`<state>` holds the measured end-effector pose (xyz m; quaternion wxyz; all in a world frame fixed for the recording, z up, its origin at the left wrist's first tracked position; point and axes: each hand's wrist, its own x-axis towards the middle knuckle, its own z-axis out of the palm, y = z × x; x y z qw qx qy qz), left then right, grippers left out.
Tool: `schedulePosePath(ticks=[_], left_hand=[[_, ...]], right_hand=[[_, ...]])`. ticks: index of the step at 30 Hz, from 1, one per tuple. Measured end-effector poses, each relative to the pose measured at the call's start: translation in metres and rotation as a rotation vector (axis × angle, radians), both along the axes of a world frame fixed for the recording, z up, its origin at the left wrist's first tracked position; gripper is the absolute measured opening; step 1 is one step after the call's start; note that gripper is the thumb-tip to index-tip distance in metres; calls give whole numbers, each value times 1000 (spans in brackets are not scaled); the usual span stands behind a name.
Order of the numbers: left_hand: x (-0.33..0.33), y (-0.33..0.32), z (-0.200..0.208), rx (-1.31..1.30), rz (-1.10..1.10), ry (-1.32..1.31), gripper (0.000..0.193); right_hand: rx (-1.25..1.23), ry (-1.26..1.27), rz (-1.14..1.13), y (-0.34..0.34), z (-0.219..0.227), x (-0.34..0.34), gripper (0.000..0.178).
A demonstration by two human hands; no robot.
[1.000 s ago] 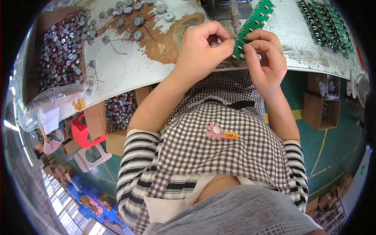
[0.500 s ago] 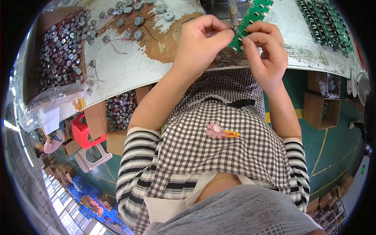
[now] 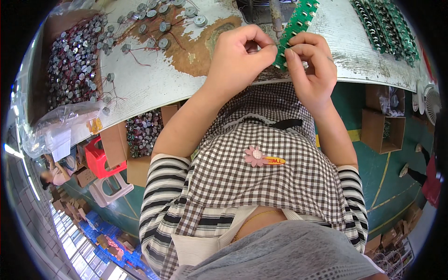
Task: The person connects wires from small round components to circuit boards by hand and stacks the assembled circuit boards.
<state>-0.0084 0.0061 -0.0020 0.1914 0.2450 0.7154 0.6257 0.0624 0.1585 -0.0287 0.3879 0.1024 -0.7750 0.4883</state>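
A long green circuit board strip (image 3: 298,22) slants up and away over the table, with small pale parts along it. My right hand (image 3: 315,63) is closed at the strip's near right edge, thumb and forefinger tips against it. From the left, my left hand (image 3: 242,58) pinches thumb and forefinger together at the strip's left edge. Whatever is in that pinch is too small to make out; a thin wire-like line shows between the two hands' fingertips. Just beyond them, a worn metal rod (image 3: 276,17) points down close to the strip.
Small round metal parts with red wires (image 3: 164,25) lie scattered at the left, beside a box heaped with more (image 3: 74,60). Several green board strips (image 3: 387,32) lie at the far right. Below the table stand a red stool (image 3: 99,156) and an open carton (image 3: 383,133).
The strip and my right hand have shifted slightly left and nearer to me. My left hand keeps its pinch at almost the same place. A person's legs have come into view at the right.
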Motion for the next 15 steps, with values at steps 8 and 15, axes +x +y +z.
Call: schedulePosePath(ticks=[8,15], left_hand=[[2,3,0,48,55,36,8],[10,0,-5,5,34,136,8]], right_hand=[[45,8,14,0,3,3,11],[55,-33,-88,3,0,10,9]])
